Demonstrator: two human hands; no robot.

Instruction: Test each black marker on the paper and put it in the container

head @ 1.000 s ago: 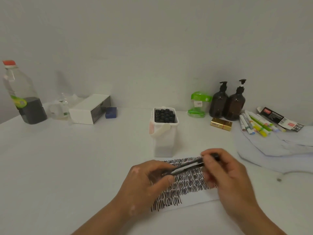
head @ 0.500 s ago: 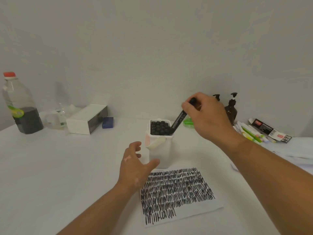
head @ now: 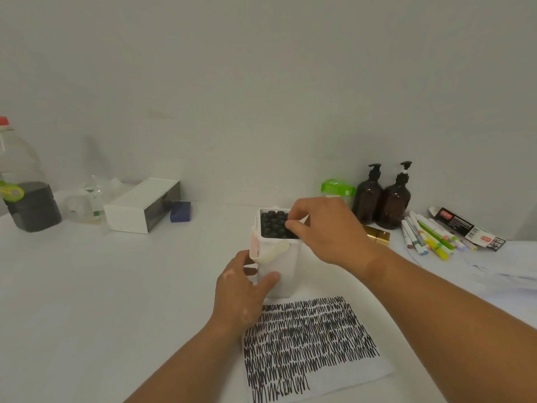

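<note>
A white container [head: 286, 267] with a handle stands in the middle of the table, packed with several black markers [head: 271, 225] that stand cap up. My left hand [head: 239, 289] grips the container low down, thumb on its front face and fingers on its left side. My right hand [head: 327, 231] hovers over the container's right half, with thumb and forefinger curled onto the top of a black marker set among the others. The marker's body is hidden inside. In front of the container lies the paper [head: 309, 344], covered in rows of black scribble.
Two brown pump bottles [head: 382, 199], a green-lidded jar [head: 337, 189], a gold box [head: 377, 235] and several coloured markers [head: 427, 237] sit at the back right. A white box [head: 139, 206], a blue block [head: 180, 211] and a large bottle [head: 24, 187] stand at the back left.
My right hand lifted the marker from over the paper and lowered it into the container. My left hand let go of the marker and took hold of the container's side.
</note>
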